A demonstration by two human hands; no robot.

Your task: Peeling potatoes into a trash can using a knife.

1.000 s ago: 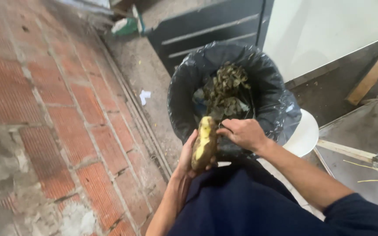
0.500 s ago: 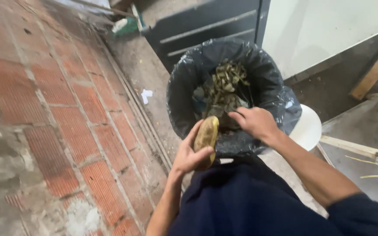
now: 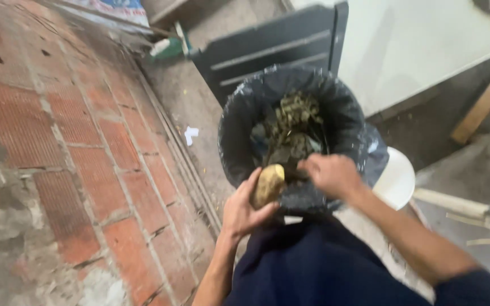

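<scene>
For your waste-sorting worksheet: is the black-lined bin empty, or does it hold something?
Not empty: the bin holds a heap of greenish scraps well up inside its liner.

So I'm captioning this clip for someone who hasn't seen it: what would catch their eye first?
Most striking is the black-lined bin at centre, piled with greenish-brown peelings. Just over its near rim, the left hand grips a yellowish, partly peeled root vegetable, while the right hand works beside it, fingers curled. The red brick wall fills the whole left side.
</scene>
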